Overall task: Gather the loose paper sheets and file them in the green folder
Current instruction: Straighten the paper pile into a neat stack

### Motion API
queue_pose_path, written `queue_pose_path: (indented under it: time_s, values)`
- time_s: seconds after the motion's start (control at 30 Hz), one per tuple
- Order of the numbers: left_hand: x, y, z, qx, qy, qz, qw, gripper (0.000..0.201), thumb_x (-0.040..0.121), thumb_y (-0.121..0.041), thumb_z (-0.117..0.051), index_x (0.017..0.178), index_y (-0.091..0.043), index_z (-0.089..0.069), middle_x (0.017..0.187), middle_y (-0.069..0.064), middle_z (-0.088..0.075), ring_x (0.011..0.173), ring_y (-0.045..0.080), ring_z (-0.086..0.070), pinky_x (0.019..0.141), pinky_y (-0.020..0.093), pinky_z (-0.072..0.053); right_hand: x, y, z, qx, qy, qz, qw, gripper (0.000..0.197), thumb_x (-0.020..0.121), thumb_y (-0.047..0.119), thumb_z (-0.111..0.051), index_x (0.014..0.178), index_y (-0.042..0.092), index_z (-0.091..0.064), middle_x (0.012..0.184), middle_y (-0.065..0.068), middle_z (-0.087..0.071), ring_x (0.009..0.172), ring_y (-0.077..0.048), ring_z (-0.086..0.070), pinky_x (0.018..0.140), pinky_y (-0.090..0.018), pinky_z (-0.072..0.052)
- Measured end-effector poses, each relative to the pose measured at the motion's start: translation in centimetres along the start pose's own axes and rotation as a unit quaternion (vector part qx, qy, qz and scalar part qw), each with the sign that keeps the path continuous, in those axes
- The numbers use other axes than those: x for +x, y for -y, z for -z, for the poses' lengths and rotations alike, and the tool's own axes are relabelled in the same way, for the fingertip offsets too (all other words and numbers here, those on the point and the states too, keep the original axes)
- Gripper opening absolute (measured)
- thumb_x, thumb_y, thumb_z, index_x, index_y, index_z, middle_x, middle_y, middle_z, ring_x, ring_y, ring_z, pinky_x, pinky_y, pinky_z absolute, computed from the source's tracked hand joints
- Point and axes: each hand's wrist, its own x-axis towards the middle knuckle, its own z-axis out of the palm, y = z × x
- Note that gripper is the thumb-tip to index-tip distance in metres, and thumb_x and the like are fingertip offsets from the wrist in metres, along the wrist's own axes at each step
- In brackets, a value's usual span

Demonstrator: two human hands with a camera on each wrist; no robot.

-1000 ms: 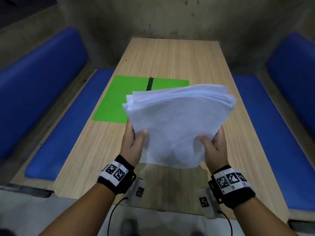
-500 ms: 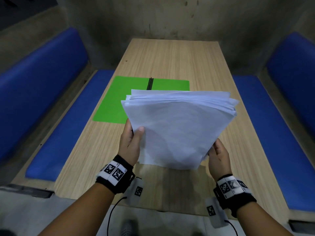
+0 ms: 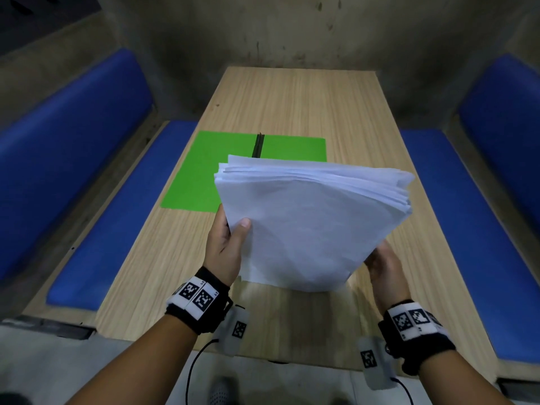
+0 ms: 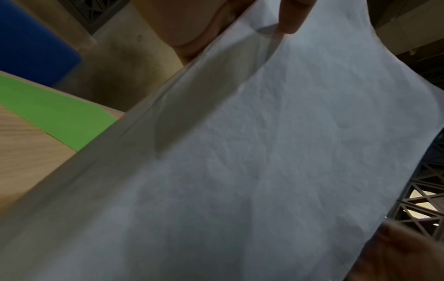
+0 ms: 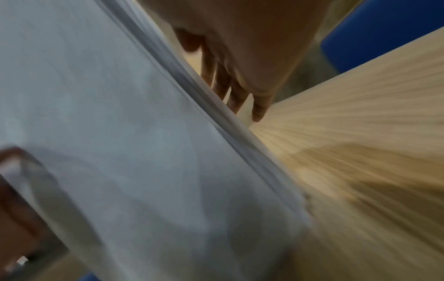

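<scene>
Shifted since 0.5 s ago: right hand now lower and further out along the stack's right edge; stack's fanned top edges lie flatter.

Blue padded bench (image 3: 96, 217), left of table: runs along the table's long side.

Light wood-grain rectangular table (image 3: 295, 106): carries the folder.

Bright green flat folder with a dark centre clip strip (image 3: 201, 173): lies open on the table's left half, partly hidden behind the stack.

Left hand (image 3: 223, 248): grips the stack's left edge, thumb on the front face, fingers behind.

Thick stack of loose white paper sheets (image 3: 309, 229): held tilted above the table, near the folder's right part, top edges unevenly fanned.

Right hand (image 3: 382, 270): fingers (image 5: 236, 95) extended along the stack's right edge, palm beside it; no curl round the paper is visible.

Second blue padded bench (image 3: 464, 229): right of table.
</scene>
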Motion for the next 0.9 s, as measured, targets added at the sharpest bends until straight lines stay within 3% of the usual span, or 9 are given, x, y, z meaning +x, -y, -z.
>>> queue_pose_path:
  time_s: [0.1,0.17,0.27,0.37,0.43,0.57,0.7,0.8,0.9]
  values:
    - [0.0,-0.1,-0.1,-0.007,-0.004,0.006,1.0,0.043,0.089,-0.012,-0.045,0.13,0.0,-0.044,0.116,0.001,-0.061,0.106,0.01,-0.06,0.083,0.019,-0.05,-0.6,2.8,-0.7,0.074,0.05,0.078,0.993,0.063,0.071,0.082,-0.04,0.115,0.042,-0.058,0.116,0.012,-0.068,0.112,-0.008,-0.061,0.095,-0.03,-0.049]
    - [0.0,-0.3,-0.3,-0.008,-0.004,0.0,1.0,0.041,0.088,-0.016,-0.048,0.128,-0.007,-0.047,0.116,0.0,-0.062,0.106,0.011,-0.06,0.085,0.023,-0.05,-1.0,4.2,-1.7,0.057,0.078,0.104,0.99,0.075,0.057,0.087,-0.053,0.117,0.042,-0.058,0.117,0.003,-0.063,0.111,-0.014,-0.059,0.091,-0.032,-0.05]
    - [0.0,-0.4,-0.3,-0.001,-0.002,-0.008,1.0,0.037,0.085,-0.026,-0.049,0.122,-0.028,-0.048,0.115,-0.011,-0.063,0.108,0.009,-0.059,0.089,0.025,-0.05,-0.8,4.2,-2.5,-0.032,0.034,0.137,0.989,0.091,0.062,0.061,-0.075,0.132,0.011,-0.046,0.122,-0.011,-0.06,0.108,-0.013,-0.063,0.082,-0.022,-0.053]
    - [-0.3,0.3,-0.1,0.005,0.002,0.006,1.0,0.039,0.084,-0.027,-0.049,0.122,-0.032,-0.045,0.118,-0.015,-0.062,0.111,0.007,-0.058,0.091,0.026,-0.048,-0.5,3.1,-2.8,-0.044,0.02,0.123,0.991,0.06,0.074,0.026,-0.066,0.13,0.022,-0.044,0.124,-0.003,-0.059,0.113,-0.012,-0.06,0.085,-0.024,-0.052]
    - [-0.5,0.8,-0.3,0.01,0.001,0.016,1.0,0.043,0.086,-0.022,-0.049,0.127,-0.033,-0.043,0.125,-0.01,-0.06,0.118,0.013,-0.056,0.099,0.036,-0.047,-0.5,2.7,-3.4,-0.032,0.011,0.093,0.995,0.049,0.08,0.014,-0.054,0.128,0.018,-0.048,0.118,0.003,-0.062,0.108,-0.009,-0.062,0.084,-0.028,-0.051]
    - [-0.2,-0.1,-1.5,0.033,-0.011,-0.009,0.999,0.042,0.09,-0.011,-0.044,0.12,-0.04,-0.047,0.119,-0.021,-0.062,0.114,0.005,-0.058,0.097,0.032,-0.046,-0.5,3.9,-4.3,-0.009,-0.023,0.095,0.995,0.039,0.092,0.003,-0.042,0.127,0.017,-0.053,0.114,0.005,-0.065,0.107,-0.015,-0.063,0.083,-0.032,-0.052]
    - [0.5,-2.1,-1.8,0.055,-0.007,-0.051,0.997,0.049,0.092,-0.015,-0.044,0.116,-0.058,-0.045,0.122,-0.021,-0.058,0.12,0.009,-0.054,0.102,0.035,-0.043,-0.7,5.6,-4.2,0.007,-0.03,0.142,0.989,0.041,0.094,-0.005,-0.039,0.13,0.013,-0.047,0.116,0.003,-0.061,0.106,-0.01,-0.061,0.081,-0.02,-0.051]
    - [0.5,-1.8,-1.3,0.065,0.001,-0.047,0.997,0.043,0.089,-0.025,-0.048,0.117,-0.057,-0.04,0.123,-0.013,-0.056,0.119,0.016,-0.055,0.102,0.045,-0.045,-1.1,5.6,-3.9,-0.022,-0.03,0.167,0.985,0.052,0.088,-0.002,-0.048,0.127,0.032,-0.041,0.119,0.006,-0.057,0.109,-0.005,-0.058,0.086,-0.017,-0.048]
    - [0.2,-1.1,-1.1,0.061,-0.006,-0.023,0.998,0.041,0.086,-0.03,-0.05,0.119,-0.051,-0.039,0.119,-0.008,-0.059,0.114,0.019,-0.058,0.098,0.05,-0.048,-1.2,5.3,-3.9,-0.046,-0.026,0.163,0.985,0.057,0.081,0.005,-0.053,0.117,0.046,-0.04,0.115,0.011,-0.058,0.108,-0.005,-0.059,0.087,-0.026,-0.048]
